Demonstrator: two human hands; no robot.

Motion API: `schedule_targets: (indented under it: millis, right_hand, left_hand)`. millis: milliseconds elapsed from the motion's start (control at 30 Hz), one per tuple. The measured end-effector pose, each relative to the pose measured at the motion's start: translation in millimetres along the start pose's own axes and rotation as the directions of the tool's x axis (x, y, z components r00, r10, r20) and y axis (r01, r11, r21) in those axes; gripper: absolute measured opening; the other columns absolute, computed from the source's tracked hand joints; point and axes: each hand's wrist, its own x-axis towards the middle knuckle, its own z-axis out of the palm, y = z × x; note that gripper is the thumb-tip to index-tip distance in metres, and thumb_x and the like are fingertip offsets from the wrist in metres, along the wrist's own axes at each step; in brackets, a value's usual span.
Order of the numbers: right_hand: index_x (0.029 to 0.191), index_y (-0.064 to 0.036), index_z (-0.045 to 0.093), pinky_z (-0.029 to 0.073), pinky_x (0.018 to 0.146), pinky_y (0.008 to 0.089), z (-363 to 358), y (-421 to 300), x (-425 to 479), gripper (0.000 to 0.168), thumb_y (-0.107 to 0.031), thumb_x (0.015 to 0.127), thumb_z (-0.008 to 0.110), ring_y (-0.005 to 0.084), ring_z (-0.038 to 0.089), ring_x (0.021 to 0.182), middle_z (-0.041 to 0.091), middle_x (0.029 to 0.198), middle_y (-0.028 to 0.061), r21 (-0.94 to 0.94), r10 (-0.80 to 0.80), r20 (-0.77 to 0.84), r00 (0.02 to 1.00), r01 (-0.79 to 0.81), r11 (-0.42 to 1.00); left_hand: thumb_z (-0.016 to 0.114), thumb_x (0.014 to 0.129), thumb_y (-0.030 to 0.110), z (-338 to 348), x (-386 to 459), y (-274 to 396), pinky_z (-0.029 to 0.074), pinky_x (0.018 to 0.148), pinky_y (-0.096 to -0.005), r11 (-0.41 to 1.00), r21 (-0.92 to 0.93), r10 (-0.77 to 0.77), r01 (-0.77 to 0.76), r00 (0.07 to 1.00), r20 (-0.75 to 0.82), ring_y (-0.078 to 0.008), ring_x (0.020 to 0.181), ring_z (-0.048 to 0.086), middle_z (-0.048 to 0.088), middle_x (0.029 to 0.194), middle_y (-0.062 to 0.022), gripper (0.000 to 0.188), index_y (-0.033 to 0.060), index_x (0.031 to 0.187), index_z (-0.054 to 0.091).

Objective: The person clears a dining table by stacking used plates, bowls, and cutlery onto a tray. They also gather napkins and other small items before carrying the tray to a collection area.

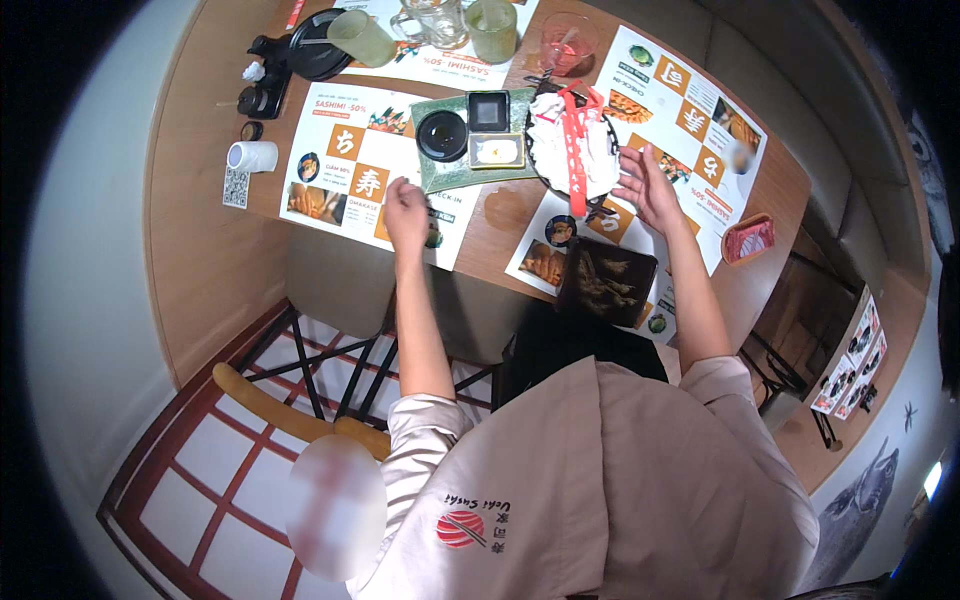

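Note:
My left hand (407, 214), fingers curled, is at the near left corner of a green rectangular plate (450, 174). I cannot tell if it touches the plate. On the plate are a round black sauce dish (441, 136), a square black dish (488, 112) and a small rectangular dish (496, 151) with white and yellow remains. A dark round dish (537, 169) heaped with crumpled white napkins (553, 142) and a red-and-white paper wrapper (575, 154) is against the plate's right end. My right hand (649, 187), fingers spread, is beside that dish's right edge.
Printed paper placemats (330, 120) cover much of the wooden table (480, 247). Glasses (491, 34), a glass mug (435, 22) and a pink-tinted glass (568, 45) stand at the far side. A dark square tray (606, 281) is nearest me. A black condiment holder (266, 82) stands left.

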Motion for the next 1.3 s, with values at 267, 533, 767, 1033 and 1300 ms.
schedule_targets:
  millis: [267,533,767,1033,1300]
  right_hand:
    - [0.127,-0.001,0.049,0.048,0.092,0.0404,39,-9,41,0.074,-0.064,0.089,0.038,0.0227,0.060,0.105,0.060,0.118,0.0121,0.323,0.080,0.062,0.995,-0.096,0.942]
    - [0.124,-0.005,0.053,0.048,0.091,0.0431,40,-12,48,0.070,-0.064,0.089,0.037,0.0258,0.061,0.103,0.061,0.116,0.0118,0.400,0.108,0.174,0.979,-0.171,0.901]
    - [0.108,-0.010,0.059,0.053,0.078,0.0342,38,-13,51,0.058,-0.062,0.089,0.043,0.0169,0.064,0.085,0.065,0.096,0.0036,0.365,0.098,0.124,0.987,-0.138,0.921]
    - [0.104,-0.009,0.061,0.053,0.075,0.0331,47,-13,47,0.060,-0.064,0.089,0.041,0.0168,0.063,0.080,0.065,0.092,0.0027,0.381,0.125,-0.030,0.992,-0.104,0.919]
    - [0.132,-0.007,0.045,0.041,0.097,0.0470,31,-8,41,0.081,-0.072,0.084,0.038,0.0247,0.056,0.109,0.058,0.120,0.0085,0.399,0.141,-0.017,0.990,-0.122,0.909]
  left_hand:
    - [0.059,0.087,0.008,15,3,-3,0.047,0.057,-0.0262,0.951,-0.229,-0.144,0.207,0.954,0.262,-0.0126,0.064,0.064,0.063,0.071,-0.0069,0.026,-0.0037,0.109,0.054]
    - [0.060,0.086,0.013,-15,12,-14,0.047,0.054,-0.0264,0.942,-0.209,-0.132,0.262,0.863,0.487,-0.0133,0.060,0.061,0.064,0.070,-0.0078,0.018,-0.0020,0.096,0.060]
    - [0.052,0.094,0.020,-34,137,15,0.055,0.070,-0.0260,0.729,-0.601,-0.195,0.329,0.940,0.279,-0.0191,0.082,0.066,0.064,0.094,-0.0144,0.030,-0.0059,0.110,0.052]
    - [0.037,0.092,0.004,-5,270,18,0.055,0.085,-0.0413,0.375,-0.856,-0.204,0.355,0.933,0.297,-0.0375,0.100,0.062,0.056,0.111,-0.0271,0.044,-0.0037,0.132,0.021]
    - [0.052,0.089,0.019,-2,314,2,0.057,0.083,-0.0406,0.206,-0.894,-0.219,0.399,0.909,0.355,-0.0378,0.096,0.063,0.056,0.106,-0.0293,0.037,-0.0128,0.105,0.043]
